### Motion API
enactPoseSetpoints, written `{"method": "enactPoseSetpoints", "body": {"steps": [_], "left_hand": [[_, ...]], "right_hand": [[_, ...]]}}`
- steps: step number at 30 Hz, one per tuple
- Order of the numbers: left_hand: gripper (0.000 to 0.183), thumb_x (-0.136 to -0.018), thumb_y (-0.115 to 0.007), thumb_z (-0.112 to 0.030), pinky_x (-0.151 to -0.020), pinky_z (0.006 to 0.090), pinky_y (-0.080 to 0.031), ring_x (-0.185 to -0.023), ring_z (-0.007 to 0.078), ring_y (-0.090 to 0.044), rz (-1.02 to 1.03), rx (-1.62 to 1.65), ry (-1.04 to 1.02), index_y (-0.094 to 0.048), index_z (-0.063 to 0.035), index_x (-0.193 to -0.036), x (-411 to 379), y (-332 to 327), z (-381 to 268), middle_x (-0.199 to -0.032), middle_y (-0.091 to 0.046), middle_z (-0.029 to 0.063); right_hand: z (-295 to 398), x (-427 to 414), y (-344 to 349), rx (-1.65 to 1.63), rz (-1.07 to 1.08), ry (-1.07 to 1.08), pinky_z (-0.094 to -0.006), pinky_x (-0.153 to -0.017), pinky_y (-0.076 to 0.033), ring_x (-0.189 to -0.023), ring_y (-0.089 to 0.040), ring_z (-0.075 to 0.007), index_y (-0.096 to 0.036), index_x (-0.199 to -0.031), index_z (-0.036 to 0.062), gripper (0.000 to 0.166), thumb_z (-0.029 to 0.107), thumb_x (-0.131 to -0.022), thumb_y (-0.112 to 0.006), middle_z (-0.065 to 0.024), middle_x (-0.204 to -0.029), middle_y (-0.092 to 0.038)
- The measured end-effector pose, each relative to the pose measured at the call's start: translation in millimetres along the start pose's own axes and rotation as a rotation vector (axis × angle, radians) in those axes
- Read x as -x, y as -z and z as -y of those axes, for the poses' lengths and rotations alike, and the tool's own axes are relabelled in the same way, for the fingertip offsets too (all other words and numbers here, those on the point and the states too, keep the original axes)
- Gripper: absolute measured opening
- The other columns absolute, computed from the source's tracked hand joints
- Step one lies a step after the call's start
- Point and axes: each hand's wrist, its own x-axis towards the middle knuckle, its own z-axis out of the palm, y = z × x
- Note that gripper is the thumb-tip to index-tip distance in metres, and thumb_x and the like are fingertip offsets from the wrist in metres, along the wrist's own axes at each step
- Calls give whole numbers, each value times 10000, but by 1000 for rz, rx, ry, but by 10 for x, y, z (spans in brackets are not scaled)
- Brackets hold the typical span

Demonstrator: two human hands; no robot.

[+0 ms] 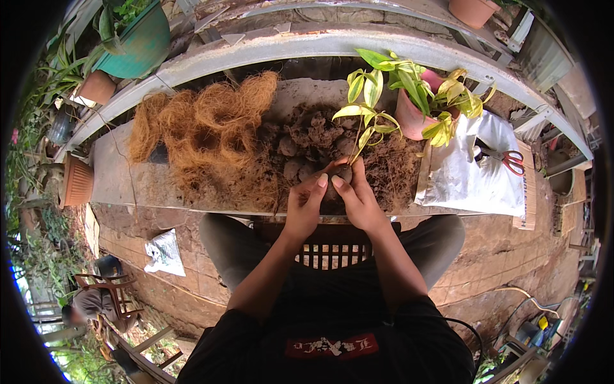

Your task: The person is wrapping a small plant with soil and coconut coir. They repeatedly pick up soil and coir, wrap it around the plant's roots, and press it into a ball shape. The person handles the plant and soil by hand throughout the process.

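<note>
Both my left hand [305, 201] and my right hand [357, 194] are closed around a dark ball of soil [341, 174], thumbs side by side on its near face. From the ball rises a thin-stemmed plant cutting with variegated green and yellow leaves [372, 90]. Beyond and beside my hands lies a heap of brown soil with rounded clumps [314, 132]. To the left of the heap is a tangle of coconut fibre [211, 115]. A pink pot [413, 115] with a leafy plant stands behind on the right.
Red-handled scissors [512, 161] rest on a white plastic sack [472, 185] at the table's right end, over cardboard [526, 218]. A metal rail [307, 44] runs behind the table [115, 180]. A terracotta-coloured pot [78, 180] stands left. Another person [96, 305] sits far off, lower left.
</note>
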Motion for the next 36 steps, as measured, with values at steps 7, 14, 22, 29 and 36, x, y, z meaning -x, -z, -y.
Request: {"method": "enactPoseSetpoints", "body": {"steps": [7,14,22,29,36], "left_hand": [[407,-1055,-418,-311,-878,268,-422,-959,103,-563,30,118,120,-675,3,-1087,17,31,70,-1013,-657,30],[428,-1047,-427,-282,-1099,326,-303,-1286,183,-450,243,186,-51,-551,11,-1333,-76,56,148,-1359,-517,92],[398,-1055,-420,-331,-641,216,-307,-736,24,-398,89,232,171,-615,-27,-1222,11,2,20,-827,-495,-51],[413,-1054,-440,-277,-1063,274,-281,-1208,123,-451,179,255,163,-555,18,-1320,-6,-15,63,-1318,-508,52],[458,-1065,-398,-305,-1063,302,-303,-1184,139,-476,206,145,122,-505,7,-1383,-12,-77,55,-1285,-538,65]], "right_hand": [[-13,-3,38,-181,22,-63,-333,-1046,-336,-1216,-430,-224,-353,-1346,20,452,220,-965,-491,-138,-1257,-448],[2,-2,52,-152,48,-90,-308,-1000,-349,-1153,-426,-180,-376,-1310,35,440,241,-939,-494,-109,-1213,-438],[-43,-18,25,-254,-3,-147,-279,-904,-351,-988,-413,-128,-346,-1272,78,437,244,-904,-513,-60,-1100,-415],[-85,4,88,-304,16,-147,-280,-979,-298,-1070,-388,-137,-351,-1241,91,435,228,-861,-514,-51,-1149,-391],[-198,-8,175,-297,19,-149,-274,-1001,-297,-1128,-389,-131,-341,-1269,101,426,200,-900,-529,-39,-1147,-409]]}}
